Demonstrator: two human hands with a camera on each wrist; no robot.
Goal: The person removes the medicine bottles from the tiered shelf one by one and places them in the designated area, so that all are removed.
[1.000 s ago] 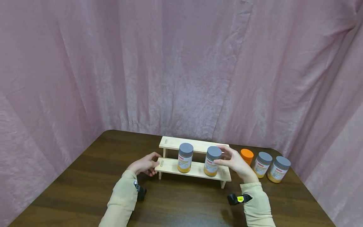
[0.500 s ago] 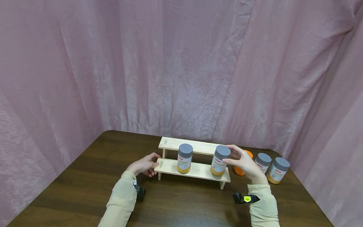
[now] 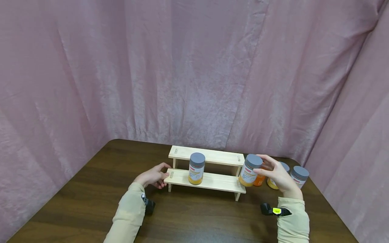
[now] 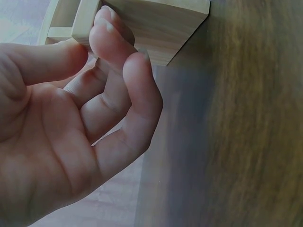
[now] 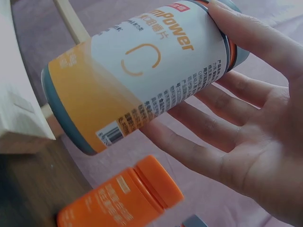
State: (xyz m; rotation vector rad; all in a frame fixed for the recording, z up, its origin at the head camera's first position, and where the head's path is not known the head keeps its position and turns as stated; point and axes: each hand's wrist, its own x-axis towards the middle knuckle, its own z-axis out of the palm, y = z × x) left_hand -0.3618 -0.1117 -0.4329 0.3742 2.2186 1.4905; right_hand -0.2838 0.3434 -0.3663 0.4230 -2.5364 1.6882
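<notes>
A pale two-tier wooden rack (image 3: 209, 182) stands on the dark table. My left hand (image 3: 153, 176) pinches the left end of its lower board, with the thumb against the board's edge (image 4: 85, 26) in the left wrist view. One grey-lidded supplement jar (image 3: 196, 168) sits upright on that lower board. My right hand (image 3: 279, 175) grips a second grey-lidded supplement jar (image 5: 137, 71) between thumb and fingers. This jar is tilted and held off the board at the rack's right end, with its white and yellow label facing me.
An orange bottle (image 5: 118, 198) stands right of the rack, partly hidden by the held jar in the head view. Beyond my right hand are two more grey-lidded jars, the outer jar (image 3: 299, 176) showing more. Pink curtains (image 3: 194, 74) surround the table's (image 3: 194, 219) back and sides.
My right hand has carried its jar rightward along the lower board to the rack's right end, and the jar now leans. The left hand keeps its place on the rack.
</notes>
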